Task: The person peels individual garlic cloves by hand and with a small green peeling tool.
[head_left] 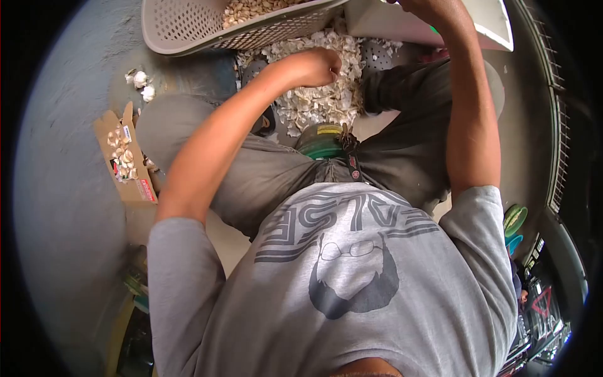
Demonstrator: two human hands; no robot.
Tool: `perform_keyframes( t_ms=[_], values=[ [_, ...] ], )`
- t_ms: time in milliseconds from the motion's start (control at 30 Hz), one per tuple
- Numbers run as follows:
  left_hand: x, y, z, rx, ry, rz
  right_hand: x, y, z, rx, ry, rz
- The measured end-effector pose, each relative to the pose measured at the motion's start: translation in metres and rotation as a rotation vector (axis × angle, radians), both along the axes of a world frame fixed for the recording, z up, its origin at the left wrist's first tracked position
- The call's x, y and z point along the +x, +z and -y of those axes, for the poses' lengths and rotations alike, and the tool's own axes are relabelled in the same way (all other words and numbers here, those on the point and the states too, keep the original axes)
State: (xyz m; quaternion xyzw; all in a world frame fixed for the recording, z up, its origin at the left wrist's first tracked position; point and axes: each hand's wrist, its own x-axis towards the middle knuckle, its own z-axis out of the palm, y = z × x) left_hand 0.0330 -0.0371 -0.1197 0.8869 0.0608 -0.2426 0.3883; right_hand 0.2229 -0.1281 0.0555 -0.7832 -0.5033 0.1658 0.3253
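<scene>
My left hand [319, 66] is above a heap of garlic skins [320, 103] on the floor between my feet. Its fingers are curled closed, and whatever they hold is hidden. At the top edge, partly cut off, my right hand [433, 9] is in front of a white container [493, 22]. Its fingertips look pinched together, with a small pale spot beside them that I cannot make out. Beyond my left hand stands a grey perforated plastic basket [182, 28] with garlic cloves [260, 10] in it.
To the left lie a few whole garlic bulbs [139, 79]. A torn cardboard box [113, 151] holding garlic cloves [124, 157] is beside my left leg. A green round object [314, 149] sits between my thighs. A wire grille [556, 144] runs along the right.
</scene>
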Motion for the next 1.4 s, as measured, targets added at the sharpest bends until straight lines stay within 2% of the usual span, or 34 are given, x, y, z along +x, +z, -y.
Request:
perform_keyframes(
  t_ms=[33, 67, 167, 233, 300, 367, 433, 467, 567, 600, 633, 700, 767, 800, 833, 867, 900, 967, 1033, 1100, 1167, 1233, 1333, 1400],
  values=[
    [0.008, -0.028, 0.001, -0.066, -0.109, -0.158, 0.005, -0.004, 0.0, 0.025, 0.025, 0.12],
    [0.008, -0.044, 0.008, -0.022, -0.152, -0.237, 0.005, 0.004, 0.0, -0.014, 0.015, 0.162],
    [-0.01, -0.091, 0.03, 0.025, -0.265, -0.534, 0.001, 0.01, 0.003, 0.097, 0.071, 0.313],
    [-0.046, -0.169, 0.045, 0.004, -0.322, -0.843, 0.007, 0.01, -0.003, 0.049, 0.1, 0.264],
    [-0.09, -0.18, 0.055, 0.077, -0.466, -0.767, 0.019, 0.012, -0.006, -0.06, 0.113, 0.172],
    [-0.084, -0.18, 0.053, 0.103, -0.564, -0.625, 0.023, 0.016, -0.011, -0.127, 0.121, 0.134],
    [-0.06, -0.145, 0.047, 0.083, -0.594, -0.469, 0.015, 0.016, -0.018, -0.14, 0.101, 0.111],
    [-0.035, -0.117, 0.037, 0.1, -0.53, -0.402, 0.012, 0.013, -0.023, -0.108, 0.11, 0.117],
    [0.037, 0.011, -0.017, 0.308, -0.355, -0.161, 0.011, -0.015, -0.034, 0.017, 0.179, 0.139],
    [0.023, 0.036, -0.037, 0.266, -0.025, 0.131, 0.014, -0.028, -0.037, 0.056, 0.212, 0.137],
    [0.024, 0.098, -0.05, 0.27, 0.012, 0.039, 0.015, -0.035, -0.04, 0.09, 0.246, 0.129],
    [-0.018, 0.127, -0.072, 0.129, 0.148, 0.724, 0.02, -0.04, -0.044, 0.057, 0.291, 0.199],
    [-0.078, 0.179, -0.064, 0.093, 0.403, 0.817, 0.011, -0.036, -0.045, 0.053, 0.274, 0.206],
    [-0.119, 0.192, -0.059, -0.004, 0.576, 0.905, 0.009, -0.041, -0.046, 0.092, 0.309, 0.229],
    [-0.159, 0.201, -0.052, -0.116, 0.744, 0.995, -0.002, -0.041, -0.046, 0.011, 0.27, 0.17],
    [-0.191, 0.198, -0.037, -0.146, 1.025, 0.986, -0.011, -0.039, -0.042, -0.079, 0.224, 0.117],
    [-0.221, 0.184, -0.023, -0.173, 1.301, 0.967, -0.015, -0.039, -0.043, -0.161, 0.176, 0.065],
    [-0.292, 0.116, 0.009, -0.099, 1.715, 0.79, -0.011, -0.052, -0.042, -0.266, 0.141, 0.034],
    [-0.357, 0.029, 0.066, -0.17, 1.823, 0.45, -0.008, -0.068, -0.038, -0.24, 0.151, 0.012],
    [-0.421, -0.079, 0.149, 0.163, 1.574, 0.181, -0.006, -0.081, -0.038, -0.242, 0.157, -0.059],
    [-0.505, -0.207, 0.261, 0.308, 1.399, -0.114, -0.01, -0.085, -0.035, -0.195, 0.171, -0.153],
    [-0.535, -0.245, 0.329, 0.426, 1.522, -0.299, -0.017, -0.086, -0.035, -0.207, 0.124, -0.209],
    [-0.52, -0.252, 0.341, 0.047, 2.017, -0.769, -0.025, -0.081, -0.03, -0.217, 0.129, -0.264],
    [-0.517, -0.269, 0.331, -0.121, 2.054, -0.659, -0.034, -0.069, -0.028, -0.28, 0.127, -0.245]
  ],
)
